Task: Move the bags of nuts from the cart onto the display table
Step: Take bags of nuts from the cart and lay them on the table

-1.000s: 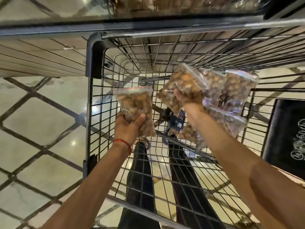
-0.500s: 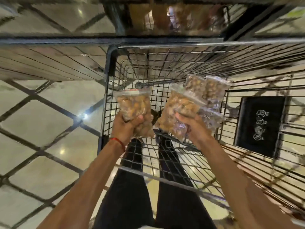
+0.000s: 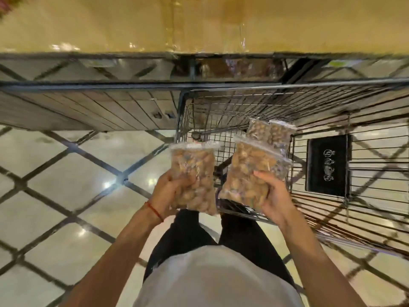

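Note:
My left hand (image 3: pixel 168 194) grips a clear zip bag of brown nuts (image 3: pixel 193 169) from below, held upright over the cart's near left corner. My right hand (image 3: pixel 273 197) grips a second bag of nuts (image 3: pixel 250 171), tilted slightly right. Behind it, two more bags (image 3: pixel 270 132) stand inside the wire cart (image 3: pixel 332 213). The yellow display table top (image 3: pixel 199 25) lies beyond the cart, blurred.
A black sign plate (image 3: pixel 327 165) hangs on the cart's wire wall at right. A dark metal frame and slatted shelf (image 3: pixel 88 107) of the table run across at left. The tiled floor (image 3: pixel 55 196) spreads left and below. My dark trousers and white shirt fill the bottom.
Both hands have lifted their bags up out of the cart basket and drawn them toward me. The view has pulled back and the yellow table top has come into sight.

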A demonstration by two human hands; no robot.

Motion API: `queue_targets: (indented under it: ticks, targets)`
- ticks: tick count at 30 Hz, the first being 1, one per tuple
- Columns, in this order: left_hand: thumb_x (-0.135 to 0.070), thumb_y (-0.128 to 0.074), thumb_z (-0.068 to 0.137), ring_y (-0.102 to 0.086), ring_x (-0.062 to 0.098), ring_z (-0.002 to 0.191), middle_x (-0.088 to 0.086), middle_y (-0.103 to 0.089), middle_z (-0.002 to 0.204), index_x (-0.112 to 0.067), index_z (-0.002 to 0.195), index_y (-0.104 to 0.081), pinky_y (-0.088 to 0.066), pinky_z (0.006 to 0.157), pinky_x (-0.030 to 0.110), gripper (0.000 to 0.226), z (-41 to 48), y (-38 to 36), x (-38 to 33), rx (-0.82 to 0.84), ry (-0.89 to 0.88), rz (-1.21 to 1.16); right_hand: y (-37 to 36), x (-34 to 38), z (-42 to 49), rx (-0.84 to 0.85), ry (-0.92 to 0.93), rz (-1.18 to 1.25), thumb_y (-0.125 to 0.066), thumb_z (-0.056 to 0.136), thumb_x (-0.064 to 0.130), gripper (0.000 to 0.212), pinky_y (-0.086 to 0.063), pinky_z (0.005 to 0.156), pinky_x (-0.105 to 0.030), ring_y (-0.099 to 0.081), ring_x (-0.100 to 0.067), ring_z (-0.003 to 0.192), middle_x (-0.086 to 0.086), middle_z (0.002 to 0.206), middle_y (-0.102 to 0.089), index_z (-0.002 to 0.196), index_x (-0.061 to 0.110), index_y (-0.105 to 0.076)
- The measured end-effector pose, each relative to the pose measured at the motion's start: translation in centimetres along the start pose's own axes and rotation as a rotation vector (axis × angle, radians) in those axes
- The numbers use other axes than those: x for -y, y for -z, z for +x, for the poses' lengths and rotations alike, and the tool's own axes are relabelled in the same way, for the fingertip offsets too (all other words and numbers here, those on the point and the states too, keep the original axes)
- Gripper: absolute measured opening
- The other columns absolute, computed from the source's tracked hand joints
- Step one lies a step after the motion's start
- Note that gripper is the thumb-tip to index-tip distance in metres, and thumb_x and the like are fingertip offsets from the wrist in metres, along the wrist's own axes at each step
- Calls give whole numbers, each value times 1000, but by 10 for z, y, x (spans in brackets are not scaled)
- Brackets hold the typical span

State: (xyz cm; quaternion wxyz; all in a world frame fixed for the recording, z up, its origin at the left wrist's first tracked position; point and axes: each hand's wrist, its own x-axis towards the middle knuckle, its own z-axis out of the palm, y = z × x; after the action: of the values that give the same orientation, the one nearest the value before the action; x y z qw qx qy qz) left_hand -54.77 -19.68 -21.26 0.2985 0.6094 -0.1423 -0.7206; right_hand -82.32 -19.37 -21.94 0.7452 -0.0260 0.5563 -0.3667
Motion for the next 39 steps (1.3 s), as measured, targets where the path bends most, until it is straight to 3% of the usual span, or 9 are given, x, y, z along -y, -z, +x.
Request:
queue_targets:
  ticks: [6,9,13,17,23,28,31,36,39]
  targets:
    - [3,-77,64,-78,21,75,6,-80,84,-4,102,-69,-61,60,30,39,-47,19,2,54,-116,-98,-4,-8,-33,110,8,-75,-68,88,16,43,-67,82,-43,-80,-27,101,-14,118,-80,129,6,-71]
    - [-3,-73,67,-76,26,80,9,-80,90,-6,103,-72,-62,65,32,36,-67,21,17,26,-184,-149,6,-7,-41,263,-29,-118,-95,74,27,53,-67,83,-47,-78,-30,106,-15,125,-77,121,9,-78]
    - [-6,-75,69,-77,30,97,13,-78,110,-9,124,-64,-64,78,41,56,-95,16,51,-11,-205,-269,9,-8,-48,302,-17,-341,-110,36,42,86,-68,79,-47,-80,-30,101,-17,119,-79,111,13,-81]
    - [-15,-85,66,-68,41,119,21,-69,133,-10,141,-54,-58,98,55,82,-125,12,82,-11,-214,-318,4,-15,-59,285,-32,-442,-109,40,41,104,-63,91,-54,-76,-36,113,-16,127,-77,132,16,-69]
    - [-11,-77,70,-76,34,98,24,-73,120,-9,113,-74,-64,84,42,43,-169,30,112,-90,-239,-461,-26,-38,-87,344,-65,-498,-83,74,22,58,-66,68,-43,-81,-30,98,-13,115,-81,129,12,-65]
    - [-28,-97,55,-71,39,108,23,-71,121,-9,113,-77,-60,94,51,64,-191,75,130,-65,-274,-515,-61,-70,-98,439,-68,-567,-86,75,23,59,-67,85,-48,-77,-38,109,-21,123,-77,128,2,-68]
    - [-27,-95,52,-75,35,99,19,-75,114,-8,118,-71,-64,81,46,73,-205,110,134,-95,-293,-534,-91,-96,-100,486,-66,-608,-78,84,20,41,-66,84,-43,-78,-37,107,-26,124,-75,120,2,-75]
    - [-32,-88,63,-77,28,94,14,-78,108,-4,126,-63,-63,72,36,73,-229,186,132,-157,-363,-445,-165,-151,-106,458,-65,-676,-98,66,29,81,-54,107,-60,-70,-45,121,-25,131,-72,136,4,-65]
    - [-41,-98,52,-73,35,100,20,-74,115,0,127,-64,-63,81,44,93,-239,238,130,-228,-383,-430,-210,-187,-115,466,-31,-709,-94,68,30,68,-57,104,-55,-73,-42,115,-26,129,-73,127,5,-72]
